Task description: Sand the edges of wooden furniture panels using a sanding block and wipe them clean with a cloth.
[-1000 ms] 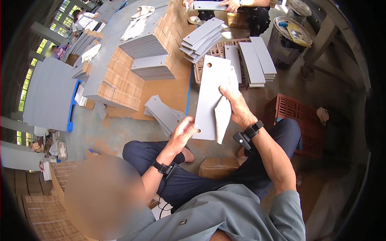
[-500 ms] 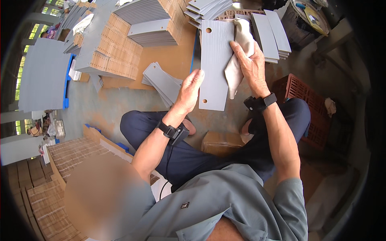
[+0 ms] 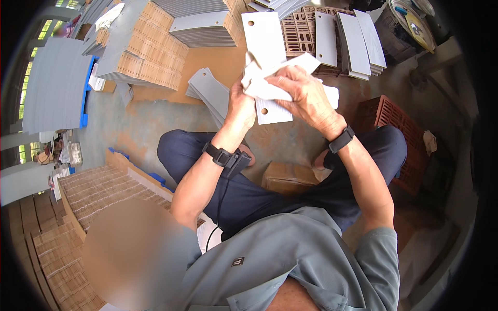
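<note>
A long flat panel (image 3: 264, 39), pale grey with a hole near each end, is held up in front of me. My left hand (image 3: 240, 107) grips its left edge, its fingertips hidden by a crumpled white cloth (image 3: 267, 85). Across the panel's middle, my right hand (image 3: 307, 98) has its fingers closed on that cloth and presses it against the face. Part of the cloth sticks out beyond the panel's right edge. Both holes of the panel show, above and below the cloth.
Tall stacks of panels (image 3: 153, 46) stand on a brown board at the far left. Several loose panels (image 3: 210, 93) lie fanned nearer me. Farther right, more panels (image 3: 355, 44) rest on a brown plastic crate (image 3: 298, 36). A reddish crate (image 3: 399, 137) and cardboard box (image 3: 288, 177) sit near my legs.
My right hand has brought the cloth from behind the panel's right edge across its front face. The panel has shifted slightly up and left, with my left hand still on its edge.
</note>
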Motion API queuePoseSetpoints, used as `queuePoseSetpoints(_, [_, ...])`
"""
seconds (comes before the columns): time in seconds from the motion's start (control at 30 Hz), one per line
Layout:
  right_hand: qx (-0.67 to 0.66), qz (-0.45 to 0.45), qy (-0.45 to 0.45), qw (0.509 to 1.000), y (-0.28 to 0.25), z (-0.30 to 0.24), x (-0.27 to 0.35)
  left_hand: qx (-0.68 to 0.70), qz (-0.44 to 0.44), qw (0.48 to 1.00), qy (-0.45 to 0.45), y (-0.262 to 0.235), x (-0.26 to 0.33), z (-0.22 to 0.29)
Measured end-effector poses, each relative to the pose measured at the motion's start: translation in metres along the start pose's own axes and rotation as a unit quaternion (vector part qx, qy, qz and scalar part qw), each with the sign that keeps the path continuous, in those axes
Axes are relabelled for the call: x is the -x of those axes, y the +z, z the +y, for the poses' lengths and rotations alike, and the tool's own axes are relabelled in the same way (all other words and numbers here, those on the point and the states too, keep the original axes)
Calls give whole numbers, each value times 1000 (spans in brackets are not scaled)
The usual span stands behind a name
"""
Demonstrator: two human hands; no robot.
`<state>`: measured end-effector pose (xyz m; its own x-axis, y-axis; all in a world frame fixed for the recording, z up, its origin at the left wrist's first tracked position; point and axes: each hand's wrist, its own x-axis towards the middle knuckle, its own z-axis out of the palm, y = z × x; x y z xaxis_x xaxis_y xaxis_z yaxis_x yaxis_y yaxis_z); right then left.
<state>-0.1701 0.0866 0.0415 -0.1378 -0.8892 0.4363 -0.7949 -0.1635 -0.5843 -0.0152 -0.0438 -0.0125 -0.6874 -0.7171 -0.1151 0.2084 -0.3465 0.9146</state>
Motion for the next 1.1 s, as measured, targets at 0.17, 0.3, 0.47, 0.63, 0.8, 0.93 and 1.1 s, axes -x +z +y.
queuePoseSetpoints(0.17, [-70, -397, -13, 915, 14, -19, 50, 85, 66, 994, -20, 1, -12, 28])
queuePoseSetpoints(0.3, [-22, -423, 130, 896, -20, -7, 51, 232, -18, 972, -43, -22, -12, 35])
queuePoseSetpoints(0.47, [49, -165, 164, 971, -53, 12, 44, 319, -114, 938, -68, -7, -3, 59])
queuePoseSetpoints(0.63, [-28, 67, 174, 982, -47, -1, 35, 258, -50, 961, -87, 22, 12, 77])
queuePoseSetpoints(0.8, [-39, 46, -83, 995, -25, -39, 35, 245, -81, 955, -145, 34, 20, 65])
queuePoseSetpoints(0.93, [5, 25, -131, 991, -4, -38, 21, 229, -121, 952, -166, 36, 30, 45])
queuePoseSetpoints(1.1, [82, 226, 34, 970, -37, 15, -16, 213, -204, 924, -242, 50, 41, 29])
